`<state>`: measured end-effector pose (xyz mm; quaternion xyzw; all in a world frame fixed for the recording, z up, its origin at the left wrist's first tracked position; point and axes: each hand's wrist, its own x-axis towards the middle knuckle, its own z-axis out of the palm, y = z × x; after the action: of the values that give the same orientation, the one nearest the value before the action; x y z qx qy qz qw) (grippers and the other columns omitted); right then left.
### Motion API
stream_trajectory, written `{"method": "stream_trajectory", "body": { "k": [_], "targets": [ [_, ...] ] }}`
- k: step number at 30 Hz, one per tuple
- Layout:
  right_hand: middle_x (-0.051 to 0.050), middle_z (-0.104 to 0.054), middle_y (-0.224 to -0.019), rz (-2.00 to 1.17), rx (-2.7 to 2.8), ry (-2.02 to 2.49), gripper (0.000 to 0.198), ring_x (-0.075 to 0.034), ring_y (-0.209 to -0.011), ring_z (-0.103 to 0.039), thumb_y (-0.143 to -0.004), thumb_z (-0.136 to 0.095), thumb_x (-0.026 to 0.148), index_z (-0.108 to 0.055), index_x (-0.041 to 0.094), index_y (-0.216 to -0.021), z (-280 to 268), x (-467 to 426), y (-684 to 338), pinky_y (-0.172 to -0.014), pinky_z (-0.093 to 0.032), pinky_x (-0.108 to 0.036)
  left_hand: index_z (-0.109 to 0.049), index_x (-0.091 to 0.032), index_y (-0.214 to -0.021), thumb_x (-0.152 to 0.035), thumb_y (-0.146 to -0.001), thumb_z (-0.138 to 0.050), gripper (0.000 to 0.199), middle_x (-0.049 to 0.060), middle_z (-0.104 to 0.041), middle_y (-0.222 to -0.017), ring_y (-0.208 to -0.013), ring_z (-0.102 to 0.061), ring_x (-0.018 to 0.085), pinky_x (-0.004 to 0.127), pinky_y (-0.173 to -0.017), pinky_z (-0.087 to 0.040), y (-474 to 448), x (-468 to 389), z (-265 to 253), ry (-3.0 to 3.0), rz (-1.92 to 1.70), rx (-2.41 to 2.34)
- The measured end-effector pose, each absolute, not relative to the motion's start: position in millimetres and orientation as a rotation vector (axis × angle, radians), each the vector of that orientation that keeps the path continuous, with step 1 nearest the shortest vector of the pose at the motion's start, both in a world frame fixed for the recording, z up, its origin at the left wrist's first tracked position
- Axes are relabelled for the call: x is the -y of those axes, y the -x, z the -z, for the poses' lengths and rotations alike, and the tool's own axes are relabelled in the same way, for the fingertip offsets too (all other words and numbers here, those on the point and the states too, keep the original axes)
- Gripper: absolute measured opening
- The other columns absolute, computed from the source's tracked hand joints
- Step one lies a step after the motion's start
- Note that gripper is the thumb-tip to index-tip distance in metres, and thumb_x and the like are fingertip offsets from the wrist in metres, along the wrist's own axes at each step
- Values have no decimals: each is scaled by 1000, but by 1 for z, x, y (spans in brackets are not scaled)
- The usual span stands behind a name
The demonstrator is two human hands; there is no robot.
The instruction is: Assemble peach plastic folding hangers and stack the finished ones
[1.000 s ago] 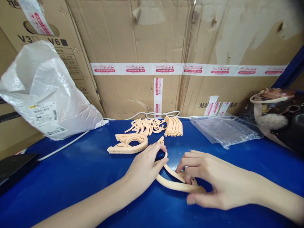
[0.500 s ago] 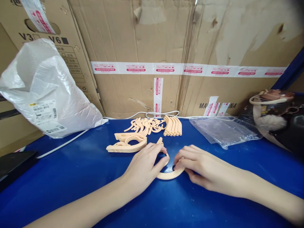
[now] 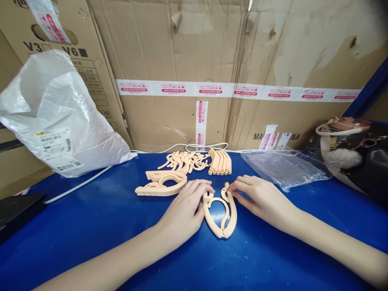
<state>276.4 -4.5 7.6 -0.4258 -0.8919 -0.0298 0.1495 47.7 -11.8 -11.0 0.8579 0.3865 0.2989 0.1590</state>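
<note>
A beige plastic folding clothes hanger [image 3: 231, 220] lies on the blue table. Its two curved arms are swung up close to each other, the joint points toward me, and the hook sits between them. My left hand [image 3: 191, 202] grips the upper end of the left arm, its fingers bent over it. At the tip of the right arm, the thumb and fingertips of my right hand [image 3: 262, 197] are closed on the plastic. Left of my left hand lies a stack of folded hangers [image 3: 163, 188] of the same beige.
Behind the hands are a pile of loose beige hooks and curved pieces [image 3: 182, 161] and a row of curved hanger arms [image 3: 220, 162]. A clear plastic bag [image 3: 283, 167] lies right, near a dark bag [image 3: 372, 161]. A white parcel bag [image 3: 60, 117] leans left; cardboard [image 3: 182, 48] stands behind.
The hanger's arms have swung up from a wide, flatter curve into a narrow shape around the hook. My right hand has moved up slightly, from the lower curve to the right arm's tip.
</note>
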Motion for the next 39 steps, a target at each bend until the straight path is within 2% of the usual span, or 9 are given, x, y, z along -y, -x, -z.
{"method": "stream_trajectory", "body": {
  "k": [4, 8, 12, 15, 18, 22, 26, 30, 39],
  "targets": [
    [-4, -63, -88, -36, 2591, 1210, 23, -20, -81, -58, -96, -39, 27, -61, 21, -94, -13, 10, -272, -75, -44, -37, -51, -23, -110, -3, -73, -44, 43, 5, -51, -128, -126, -41, 20, 42, -107, -34, -47, 17, 9, -2466, -841, -1096],
    [-5, -63, -106, -292, 2638, 1014, 23, -18, -99, -56, -97, -38, 28, -58, 22, -106, -18, 13, -269, -88, -43, -34, -44, -20, -125, -17, -73, -55, 53, 9, -41, -141, -134, -31, 26, 48, -110, -28, -48, 23, 5, -2505, -683, -1066],
    [-5, -52, -126, -420, 2617, 928, 23, -18, -119, -45, -96, -41, 31, -59, 23, -108, -19, 11, -273, -99, -36, -32, -42, -17, -127, -29, -77, -59, 55, 12, -53, -128, -119, -48, 29, 50, -103, -36, -53, 25, -2, -2562, -563, -1091],
    [-6, -58, -112, -359, 2490, 1121, 24, -20, -105, -52, -94, -43, 38, -60, 22, -100, -22, 7, -279, -90, -41, -34, -45, -15, -123, -34, -74, -63, 55, 11, -60, -114, -103, -55, 29, 47, -90, -45, -55, 25, -10, -2601, -533, -1157],
    [-4, -62, -91, -428, 2377, 1332, 30, -20, -83, -56, -90, -48, 48, -62, 21, -93, -23, 3, -284, -75, -42, -33, -47, -18, -118, -33, -72, -65, 52, 9, -59, -111, -100, -56, 27, 44, -87, -47, -51, 26, -19, -2646, -571, -1115],
    [-2, -59, -77, -985, 2164, 1287, 39, -15, -70, -52, -85, -51, 54, -62, 17, -86, -22, -2, -283, -62, -39, -27, -43, -19, -120, -30, -75, -62, 51, 8, -54, -119, -107, -53, 24, 39, -92, -45, -40, 29, -27, -2764, -724, -1040],
    [5, -41, -62, -1380, 1961, 1194, 36, -8, -56, -35, -79, -61, 50, -56, 15, -73, -24, -1, -278, -52, -26, -22, -40, -19, -125, -27, -77, -61, 53, 10, -49, -127, -118, -47, 24, 38, -100, -41, -30, 28, -26, -2895, -818, -999],
    [7, -34, -61, -1525, 1867, 1178, 34, -7, -55, -26, -76, -65, 49, -57, 16, -75, -27, 2, -276, -49, -20, -22, -37, -20, -127, -28, -78, -62, 56, 10, -48, -130, -120, -46, 24, 39, -102, -40, -23, 26, -23, -2878, -786, -1004],
    [7, -33, -60, -1546, 1845, 1155, 35, -7, -55, -25, -75, -66, 48, -53, 16, -69, -26, 4, -275, -50, -18, -23, -37, -22, -128, -39, -80, -64, 57, 10, -48, -132, -121, -47, 25, 41, -101, -42, -17, 25, -24, -2858, -705, -1017]
  ]
}}
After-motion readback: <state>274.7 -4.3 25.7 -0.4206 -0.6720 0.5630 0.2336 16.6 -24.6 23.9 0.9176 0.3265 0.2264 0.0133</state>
